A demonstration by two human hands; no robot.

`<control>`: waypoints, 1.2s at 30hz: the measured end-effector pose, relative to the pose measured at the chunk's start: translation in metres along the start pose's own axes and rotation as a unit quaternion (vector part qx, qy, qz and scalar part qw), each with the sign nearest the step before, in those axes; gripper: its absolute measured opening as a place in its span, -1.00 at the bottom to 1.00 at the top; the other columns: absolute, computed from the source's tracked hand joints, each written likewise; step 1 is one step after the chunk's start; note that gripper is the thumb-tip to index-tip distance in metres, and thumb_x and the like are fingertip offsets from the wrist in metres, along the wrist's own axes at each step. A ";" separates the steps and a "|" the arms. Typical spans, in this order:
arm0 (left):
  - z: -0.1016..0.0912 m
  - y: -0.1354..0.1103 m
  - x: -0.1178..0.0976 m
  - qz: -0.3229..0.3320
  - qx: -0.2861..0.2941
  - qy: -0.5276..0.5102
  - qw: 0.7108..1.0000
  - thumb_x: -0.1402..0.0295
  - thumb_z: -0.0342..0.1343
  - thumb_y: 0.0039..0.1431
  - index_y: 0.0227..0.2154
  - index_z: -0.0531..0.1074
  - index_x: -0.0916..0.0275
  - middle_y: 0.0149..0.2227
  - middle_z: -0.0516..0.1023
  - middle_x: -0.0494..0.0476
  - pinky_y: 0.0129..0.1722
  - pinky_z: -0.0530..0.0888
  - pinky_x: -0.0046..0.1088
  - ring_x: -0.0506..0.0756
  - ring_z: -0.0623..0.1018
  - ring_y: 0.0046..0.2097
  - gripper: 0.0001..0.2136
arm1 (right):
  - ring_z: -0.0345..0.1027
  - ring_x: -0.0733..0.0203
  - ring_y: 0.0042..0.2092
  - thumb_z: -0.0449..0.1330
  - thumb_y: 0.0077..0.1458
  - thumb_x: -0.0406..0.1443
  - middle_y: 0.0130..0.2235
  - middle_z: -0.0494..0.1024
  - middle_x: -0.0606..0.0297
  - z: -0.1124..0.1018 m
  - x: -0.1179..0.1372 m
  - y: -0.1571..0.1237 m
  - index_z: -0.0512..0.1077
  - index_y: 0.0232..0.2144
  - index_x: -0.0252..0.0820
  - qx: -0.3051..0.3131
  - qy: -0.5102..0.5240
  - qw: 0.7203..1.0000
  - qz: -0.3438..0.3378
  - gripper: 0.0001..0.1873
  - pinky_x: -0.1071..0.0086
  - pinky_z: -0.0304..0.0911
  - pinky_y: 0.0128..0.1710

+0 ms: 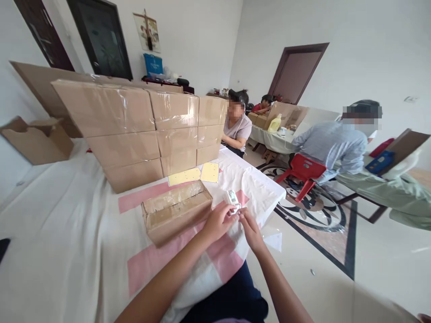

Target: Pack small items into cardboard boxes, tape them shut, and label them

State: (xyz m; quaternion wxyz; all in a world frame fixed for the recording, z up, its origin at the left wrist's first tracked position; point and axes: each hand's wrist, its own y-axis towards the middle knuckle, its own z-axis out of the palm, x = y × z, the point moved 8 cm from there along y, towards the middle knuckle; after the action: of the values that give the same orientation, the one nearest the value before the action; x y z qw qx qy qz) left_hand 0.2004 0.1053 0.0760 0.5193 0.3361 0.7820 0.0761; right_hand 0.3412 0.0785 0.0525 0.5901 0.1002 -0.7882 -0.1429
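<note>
Box (231, 198) in left grip (218, 220)

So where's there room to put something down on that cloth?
There's bare cloth left of the long cardboard box, and some to the right of the small white box. It's crowded between the long cardboard box and the stacked cartons, where yellow cards lie, and around the left hand and right hand.

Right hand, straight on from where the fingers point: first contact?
Likely the small white box at the left hand's fingertips. The right hand is right by its near end; depth unclear, may already touch.
</note>
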 end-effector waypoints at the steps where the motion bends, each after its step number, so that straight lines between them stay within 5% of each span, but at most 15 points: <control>1: -0.005 -0.008 -0.006 -0.007 0.004 -0.009 1.000 0.24 0.09 0.42 -0.14 0.49 0.15 -0.16 0.60 0.07 -0.09 0.49 -0.38 0.10 0.60 -0.13 -0.86 | 0.34 0.09 -0.09 0.00 0.41 -0.07 -0.17 0.40 0.24 0.008 0.012 -0.004 0.36 -0.30 -0.08 0.027 0.012 0.999 -0.021 -0.69 0.19 0.25 0.00; 4: -0.022 -0.033 -0.017 -0.028 -0.011 0.011 0.999 0.27 0.12 0.39 -0.32 0.48 0.18 -0.24 0.58 0.08 -0.10 0.46 -0.36 0.11 0.58 -0.15 -0.84 | 0.33 0.09 -0.05 0.01 0.41 -0.17 -0.13 0.38 0.23 0.029 0.040 -0.012 0.32 -0.30 -0.08 0.105 0.030 0.992 -0.065 -0.78 0.19 0.22 0.02; 9: -0.033 -0.063 -0.027 -0.042 -0.007 0.018 0.999 0.35 0.11 0.37 -0.28 0.50 0.17 -0.21 0.58 0.06 -0.07 0.45 -0.38 0.09 0.58 -0.13 -0.89 | 0.34 0.08 -0.01 0.11 0.24 -0.35 -0.08 0.38 0.23 0.050 0.057 -0.018 0.30 -0.31 -0.09 0.195 0.055 0.972 -0.116 -0.94 0.19 0.22 0.06; 15: -0.037 -0.070 -0.040 -0.064 -0.050 0.119 0.990 0.32 0.10 0.39 -0.34 0.50 0.17 -0.29 0.54 0.04 -0.16 0.45 -0.39 0.08 0.57 -0.21 -0.84 | 0.34 0.12 -0.01 0.13 0.03 -0.52 -0.07 0.38 0.26 0.054 0.063 -0.024 0.28 -0.29 -0.08 0.210 0.058 0.966 -0.141 -0.74 0.23 0.25 0.03; 21: -0.039 -0.066 -0.062 0.016 -0.097 0.227 0.969 0.36 0.10 0.41 -0.36 0.56 0.16 -0.31 0.57 0.05 -0.22 0.44 -0.40 0.06 0.56 -0.27 -0.79 | 0.34 0.11 -0.01 0.18 0.27 -0.33 -0.07 0.38 0.24 0.048 0.053 -0.028 0.30 -0.28 -0.07 0.222 0.092 0.967 -0.085 -0.90 0.21 0.25 0.05; 27: -0.046 -0.076 -0.097 0.140 -0.164 0.307 0.927 0.48 0.14 0.34 -0.37 0.56 0.16 -0.36 0.60 0.04 -0.30 0.39 -0.36 0.04 0.53 -0.34 -0.82 | 0.35 0.11 -0.05 0.09 0.39 -0.18 -0.12 0.40 0.23 0.061 0.038 -0.031 0.32 -0.32 -0.08 0.244 0.099 0.963 -0.055 -0.80 0.20 0.25 0.02; 30: -0.083 -0.085 -0.109 0.112 -0.250 0.252 0.928 0.46 0.11 0.36 -0.36 0.51 0.16 -0.39 0.58 0.04 -0.32 0.42 -0.39 0.04 0.54 -0.35 -0.83 | 0.37 0.11 -0.10 0.08 0.34 -0.27 -0.14 0.43 0.22 0.076 0.024 -0.035 0.32 -0.40 -0.11 0.265 0.027 0.962 -0.061 -0.79 0.19 0.25 -0.03; 33: -0.139 -0.096 -0.111 0.009 -0.345 0.231 0.910 0.34 0.11 0.37 -0.42 0.45 0.18 -0.43 0.52 0.01 -0.31 0.40 -0.42 0.03 0.50 -0.36 -0.80 | 0.38 0.12 -0.18 0.08 0.29 -0.30 -0.20 0.46 0.24 0.082 0.013 -0.029 0.34 -0.37 -0.10 0.248 0.019 0.967 -0.060 -0.85 0.23 0.25 -0.16; 36: -0.185 -0.099 -0.098 -0.104 -0.338 0.218 0.910 0.21 0.12 0.34 -0.44 0.45 0.20 -0.44 0.49 0.00 -0.33 0.33 -0.44 0.04 0.44 -0.37 -0.75 | 0.41 0.11 -0.11 0.11 0.29 -0.24 -0.15 0.50 0.23 0.075 0.018 -0.004 0.39 -0.29 -0.08 0.169 0.056 0.980 -0.087 -0.89 0.22 0.28 -0.10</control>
State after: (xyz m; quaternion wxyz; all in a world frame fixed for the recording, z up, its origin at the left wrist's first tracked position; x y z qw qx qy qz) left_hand 0.0196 0.0132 0.1872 0.4233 0.0325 0.8339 0.3527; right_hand 0.2638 0.0773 0.0481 0.5931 0.2748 -0.7549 -0.0525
